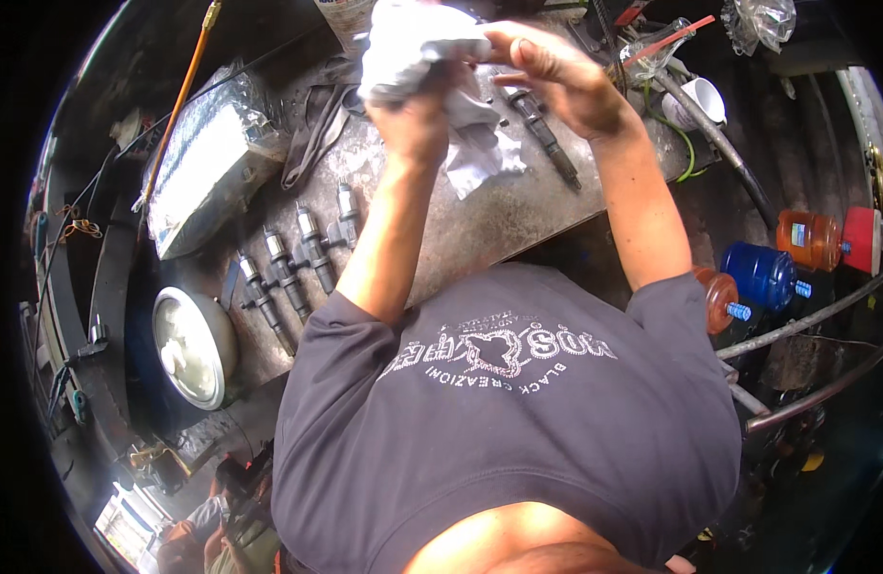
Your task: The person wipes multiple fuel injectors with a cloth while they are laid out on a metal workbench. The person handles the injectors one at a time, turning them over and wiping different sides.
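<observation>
Well inside the workbench's near edge, hands touch white cloth.

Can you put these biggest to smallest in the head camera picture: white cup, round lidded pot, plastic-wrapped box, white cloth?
1. White cloth and plastic-wrapped box: too close to rank; the cloth is bunched, blurred.
2. Round lidded pot
3. White cup

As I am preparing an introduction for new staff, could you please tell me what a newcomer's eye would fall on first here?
Probably the bright white, crumpled cloth at top centre, held in the person's left hand above the grey, stained worktop. Next might come the four slender, dark metal cylinders lined up at left, then the blue, translucent plastic jug at right.
</observation>
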A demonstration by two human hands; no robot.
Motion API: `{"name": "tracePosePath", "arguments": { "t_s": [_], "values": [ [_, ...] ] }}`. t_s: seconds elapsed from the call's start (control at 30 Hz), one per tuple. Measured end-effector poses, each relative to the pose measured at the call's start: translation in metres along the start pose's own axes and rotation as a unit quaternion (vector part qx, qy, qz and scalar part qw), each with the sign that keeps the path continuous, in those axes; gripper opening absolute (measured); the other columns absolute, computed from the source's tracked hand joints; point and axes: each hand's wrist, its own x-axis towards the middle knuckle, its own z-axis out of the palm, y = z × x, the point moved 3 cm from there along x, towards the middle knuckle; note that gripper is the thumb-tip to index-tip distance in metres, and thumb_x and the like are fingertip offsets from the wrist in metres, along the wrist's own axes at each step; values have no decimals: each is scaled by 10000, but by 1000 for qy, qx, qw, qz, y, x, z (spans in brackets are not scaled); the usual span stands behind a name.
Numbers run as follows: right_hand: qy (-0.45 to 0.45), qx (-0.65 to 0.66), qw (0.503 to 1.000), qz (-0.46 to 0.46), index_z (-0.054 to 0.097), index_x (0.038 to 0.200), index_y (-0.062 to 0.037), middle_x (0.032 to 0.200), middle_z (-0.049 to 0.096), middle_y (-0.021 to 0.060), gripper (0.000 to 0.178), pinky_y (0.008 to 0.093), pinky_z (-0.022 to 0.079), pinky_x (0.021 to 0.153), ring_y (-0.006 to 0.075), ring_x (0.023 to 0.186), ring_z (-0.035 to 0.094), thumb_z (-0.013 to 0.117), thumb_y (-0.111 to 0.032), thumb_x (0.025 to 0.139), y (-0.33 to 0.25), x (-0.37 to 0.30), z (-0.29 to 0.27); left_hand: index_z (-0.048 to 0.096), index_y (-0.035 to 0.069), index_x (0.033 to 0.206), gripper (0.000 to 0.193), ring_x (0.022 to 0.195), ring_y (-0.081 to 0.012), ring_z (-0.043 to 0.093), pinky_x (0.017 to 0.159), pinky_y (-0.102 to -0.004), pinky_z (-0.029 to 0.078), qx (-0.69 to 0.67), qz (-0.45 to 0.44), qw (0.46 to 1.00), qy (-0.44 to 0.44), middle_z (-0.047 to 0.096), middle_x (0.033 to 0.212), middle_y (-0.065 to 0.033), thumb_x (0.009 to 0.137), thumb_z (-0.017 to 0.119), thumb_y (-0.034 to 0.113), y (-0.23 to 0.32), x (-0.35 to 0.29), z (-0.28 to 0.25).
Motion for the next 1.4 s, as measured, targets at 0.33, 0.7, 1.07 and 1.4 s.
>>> {"name": "tracePosePath", "arguments": {
  "t_s": [0.33,0.7,1.07,1.4],
  "values": [
    [55,-81,987,125,441,1275,-29,1234,511,106,690,318,430,924,201,1104,507,773,-233,705,113,-32,53,398,-68,1266,587,1082,-375,543,923,-537,417,-265,-238,935,5,501,1201,-296,834,459,324,25,21,2],
    [-23,367,929,22,515,1140,49,1063,599,149,450,344,418,908,233,1000,572,471,-239,798,65,-31,50,543,-39,1093,411,908,-255,616,823,-392,509,-176,-225,958,-7,616,966,-140,686,566,16,38,-11,-2],
    [-201,276,934,104,549,904,-17,724,560,71,225,267,514,578,140,611,562,662,-62,715,99,-31,88,564,-44,1066,489,818,-197,622,701,-292,526,-132,-239,916,-295,628,938,-117,577,579,-42,17,-8,-28],
    [128,-266,949,113,660,888,-29,829,680,127,375,345,509,674,246,769,664,719,-338,685,81,-32,77,629,-24,1011,341,823,-185,638,773,-284,506,122,-119,981,-97,667,913,-93,675,658,-72,14,-12,-19]
  ]
}}
